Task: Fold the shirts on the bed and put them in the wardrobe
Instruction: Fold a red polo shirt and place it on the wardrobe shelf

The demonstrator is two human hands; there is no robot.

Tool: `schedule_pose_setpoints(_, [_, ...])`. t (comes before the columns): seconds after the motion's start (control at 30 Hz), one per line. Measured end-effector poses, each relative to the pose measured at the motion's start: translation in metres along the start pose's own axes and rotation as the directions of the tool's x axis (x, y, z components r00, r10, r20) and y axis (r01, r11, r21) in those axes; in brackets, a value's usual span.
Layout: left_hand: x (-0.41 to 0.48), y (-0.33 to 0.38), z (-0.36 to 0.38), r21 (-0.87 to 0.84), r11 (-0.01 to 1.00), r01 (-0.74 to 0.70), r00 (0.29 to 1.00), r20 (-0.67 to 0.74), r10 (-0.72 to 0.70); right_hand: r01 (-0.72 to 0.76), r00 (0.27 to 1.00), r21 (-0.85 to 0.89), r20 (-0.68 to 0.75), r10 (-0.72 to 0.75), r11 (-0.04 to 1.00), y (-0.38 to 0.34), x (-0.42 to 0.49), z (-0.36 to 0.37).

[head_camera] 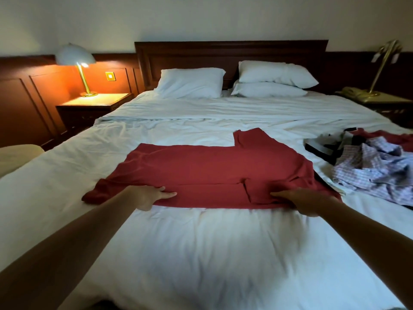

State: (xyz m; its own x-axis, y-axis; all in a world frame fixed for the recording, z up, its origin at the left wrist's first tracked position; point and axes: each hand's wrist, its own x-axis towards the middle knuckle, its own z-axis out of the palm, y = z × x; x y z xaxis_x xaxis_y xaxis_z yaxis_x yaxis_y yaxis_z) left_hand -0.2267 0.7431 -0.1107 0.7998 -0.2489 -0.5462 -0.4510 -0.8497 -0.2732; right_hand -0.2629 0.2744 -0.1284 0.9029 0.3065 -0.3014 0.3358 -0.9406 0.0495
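Red shirt [201, 168] spread sideways on the white bed [201, 253], both hands at its near edge.

The shirt is plain dark red and lies in the middle of the frame. One short sleeve sticks out toward the pillows, and a strip along the near edge is folded over. The left hand [149, 196] rests with straight fingers flat on the hem at lower left. The right hand [306, 201] lies over puckered cloth at the shirt's right end; I cannot tell whether it pinches. A crumpled checked shirt [375, 173] lies at the right edge of the frame.
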Motion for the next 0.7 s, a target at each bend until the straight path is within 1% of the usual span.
schedule_pose_setpoints(0.1, [-0.005,-0.01,0.013,0.086,0.994,0.067,0.987,-0.149,-0.053,0.018,0.995,-0.089,-0.094,-0.026,0.996,-0.003,-0.002,0.005])
schedule_pose_setpoints(0.17, [-0.008,-0.022,0.028,0.108,0.988,0.111,0.98,-0.18,-0.09,0.019,0.991,-0.113,-0.129,-0.034,0.993,-0.001,-0.006,0.006])
schedule_pose_setpoints(0.23, [-0.015,-0.032,0.038,0.095,0.988,0.124,0.975,-0.195,-0.104,0.011,0.989,-0.11,-0.148,-0.027,0.994,0.002,-0.012,0.01])
schedule_pose_setpoints(0.37, [-0.041,-0.032,0.042,0.014,0.992,0.125,0.951,-0.288,-0.116,0.003,0.988,-0.154,-0.153,-0.026,0.988,-0.005,-0.034,0.015])
schedule_pose_setpoints(0.47, [-0.057,-0.023,0.055,0.068,0.992,0.111,0.95,-0.299,-0.086,0.004,0.991,-0.195,-0.133,-0.031,0.981,-0.012,-0.055,0.017])
schedule_pose_setpoints(0.6, [-0.087,-0.019,0.063,0.093,0.986,0.141,0.961,-0.253,-0.113,0.027,0.992,-0.219,-0.114,-0.054,0.975,-0.022,-0.09,0.023])
schedule_pose_setpoints(0.7, [-0.114,-0.009,0.064,0.118,0.985,0.129,0.974,-0.202,-0.103,0.059,0.993,-0.27,-0.079,-0.084,0.961,-0.033,-0.118,0.02])
